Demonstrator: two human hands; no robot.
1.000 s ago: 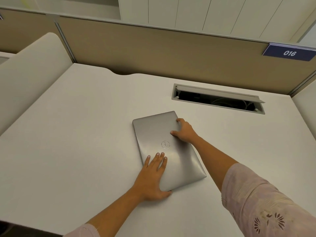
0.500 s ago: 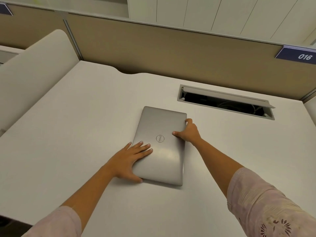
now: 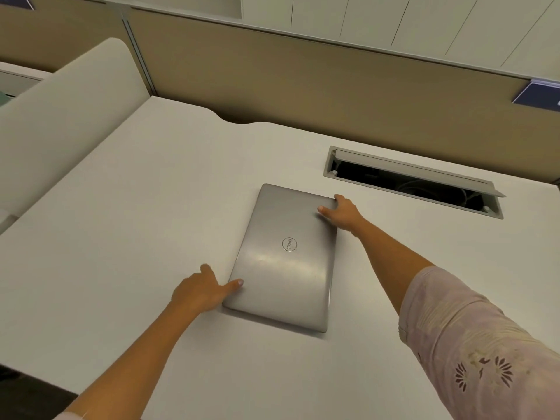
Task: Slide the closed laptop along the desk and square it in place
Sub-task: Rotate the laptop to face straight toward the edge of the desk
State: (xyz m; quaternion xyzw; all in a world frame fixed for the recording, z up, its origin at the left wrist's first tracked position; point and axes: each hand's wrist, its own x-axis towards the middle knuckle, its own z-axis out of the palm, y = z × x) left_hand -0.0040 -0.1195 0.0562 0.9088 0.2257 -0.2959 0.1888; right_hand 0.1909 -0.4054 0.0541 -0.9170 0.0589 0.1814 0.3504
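Observation:
A closed silver laptop [image 3: 288, 259] with a round logo lies flat on the white desk [image 3: 136, 222], its long sides running away from me and leaning a little to the right. My left hand [image 3: 203, 289] holds its near left corner, thumb on the lid and fingers along the left edge. My right hand [image 3: 341, 212] grips the far right corner, thumb on top and fingers wrapped over the edge.
An open cable hatch [image 3: 412, 183] with a raised flap is cut into the desk just beyond and right of the laptop. A tan partition [image 3: 303, 80] closes the back, and a padded white divider [image 3: 60, 116] stands along the left side.
The laptop has turned from slanting left to nearly straight on the desk. My left hand slid off the lid to the near left corner; my right stayed at the far right corner.

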